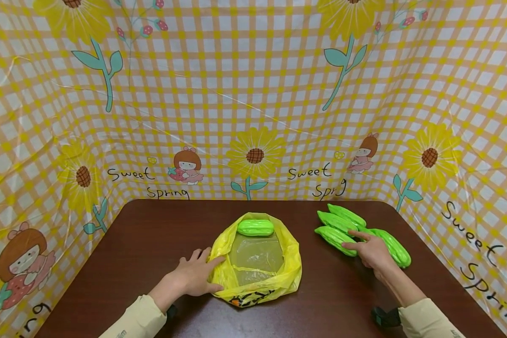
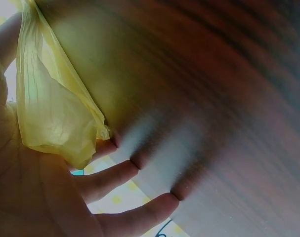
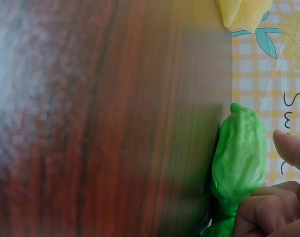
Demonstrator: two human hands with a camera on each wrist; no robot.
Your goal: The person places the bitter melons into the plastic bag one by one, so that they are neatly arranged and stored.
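A yellow plastic bag (image 1: pixel 293 270) stands with its mouth spread wide on the dark wooden table. One bright green, ridged bitter melon (image 1: pixel 255 228) lies inside it against the far side. My left hand (image 1: pixel 197 274) rests at the bag's left side with fingers spread; in the left wrist view a fold of the bag hangs between thumb and fingers. To the right, several more bitter melons (image 1: pixel 334 241) lie in a cluster. My right hand (image 1: pixel 373 253) is over their near ends, thumb and forefinger stretched out apart. In the right wrist view, its other fingers are bent close beside one bitter melon (image 3: pixel 241 153).
The brown table (image 1: pixel 152 234) reaches back to a checked cloth (image 1: pixel 253 94) with sunflowers and cartoon girls, which hangs at the back and on both sides. One bitter melon (image 1: pixel 393 246) lies to the right of the others, partly behind my right hand.
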